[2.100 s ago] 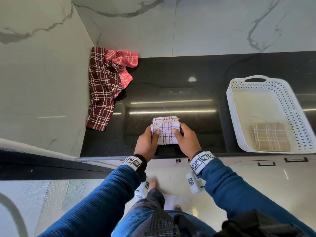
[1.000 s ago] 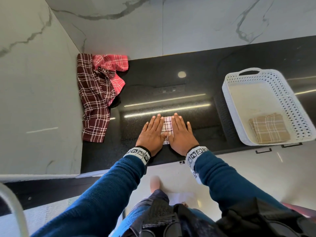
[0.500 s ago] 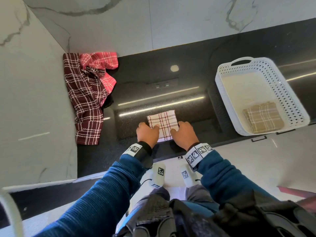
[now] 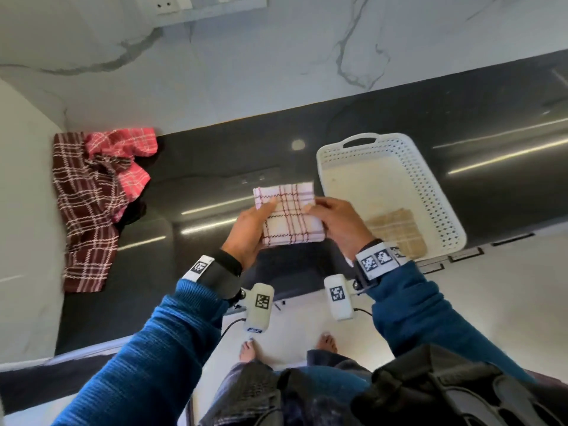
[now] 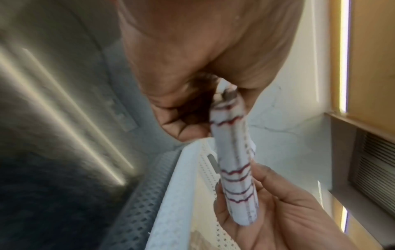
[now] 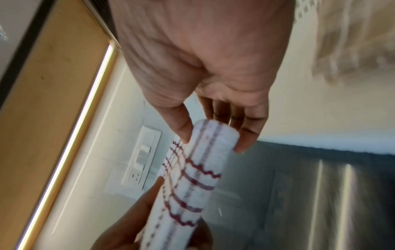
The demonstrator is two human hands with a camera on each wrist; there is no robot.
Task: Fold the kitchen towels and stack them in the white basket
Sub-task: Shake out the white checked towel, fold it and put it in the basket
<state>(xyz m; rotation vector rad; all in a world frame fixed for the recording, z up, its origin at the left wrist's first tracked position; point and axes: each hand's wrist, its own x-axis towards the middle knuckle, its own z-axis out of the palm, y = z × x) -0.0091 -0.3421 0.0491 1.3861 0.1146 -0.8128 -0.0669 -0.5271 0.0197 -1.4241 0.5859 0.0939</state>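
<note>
While both hands carry it clear of the black tabletop [image 4: 196, 241], the folded white checked towel [image 4: 289, 216] sits pinched at its two sides: the left hand [image 4: 250, 230] clamps one edge between thumb and fingers [image 5: 183, 130], and the right hand [image 4: 341, 222] clamps the other, its fingers [image 6: 245, 135] under the cloth and thumb on top. Just beyond to the right stands the white basket [image 4: 436, 192], with a folded tan towel [image 4: 396, 232] already lying at its near end. To do this step well, the person would likely keep the pinch even on both sides so the layers do not slip apart, carry the towel level over the rim, and lower it squarely onto the tan one before letting go. Half a second ago the towel lay on the tabletop with both hands at its near edge; now it is lifted and shifted toward the basket. Farther off at the left corner, the dark maroon towel [image 4: 86, 210] and the red towel [image 4: 129, 161] lie crumpled, unfolded.
</note>
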